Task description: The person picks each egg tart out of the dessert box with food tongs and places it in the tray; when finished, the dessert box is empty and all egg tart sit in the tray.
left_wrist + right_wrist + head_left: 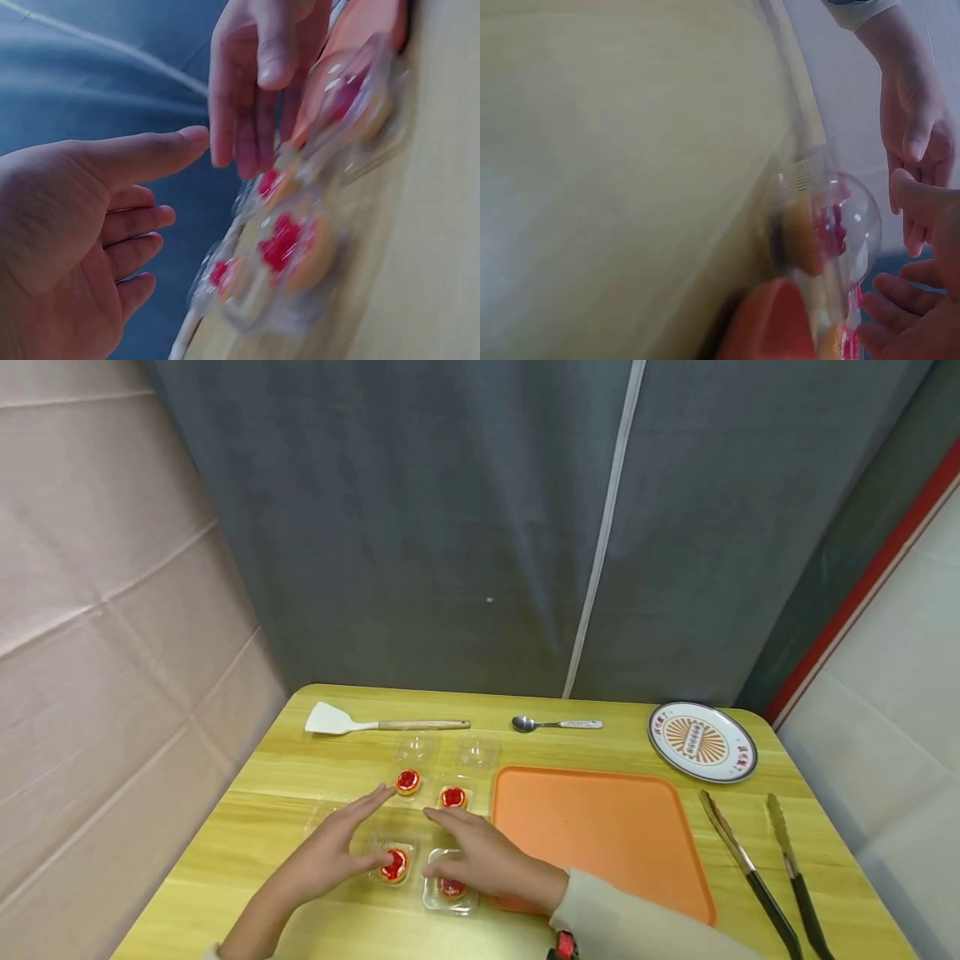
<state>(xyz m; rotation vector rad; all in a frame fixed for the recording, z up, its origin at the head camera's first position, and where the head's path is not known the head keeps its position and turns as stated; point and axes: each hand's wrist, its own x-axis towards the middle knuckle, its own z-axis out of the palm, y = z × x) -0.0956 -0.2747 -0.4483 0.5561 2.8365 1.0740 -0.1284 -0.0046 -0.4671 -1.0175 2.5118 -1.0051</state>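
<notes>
Several small tarts with red topping sit in clear plastic boxes on the left half of the table. In the head view, the far-left tart (407, 782) and far-right tart (453, 797) lie beyond the hands. My left hand (333, 852) hovers beside the near-left tart (393, 866), thumb overlapping it in view, fingers extended, holding nothing. Over the near-right tart (452, 888) is my right hand (483, 856), fingers extended and grasping nothing. That tart's box (866, 225) has a domed lid over it in the right wrist view. Both wrist views show the palms facing each other.
An orange tray (592, 835) lies right of the boxes. Two clear domed lids (477, 750) stand open behind the far tarts. Along the back are a white spatula (330, 719), a spoon (555, 724) and a plate (702, 742). Black-handled tongs (772, 902) lie at the right.
</notes>
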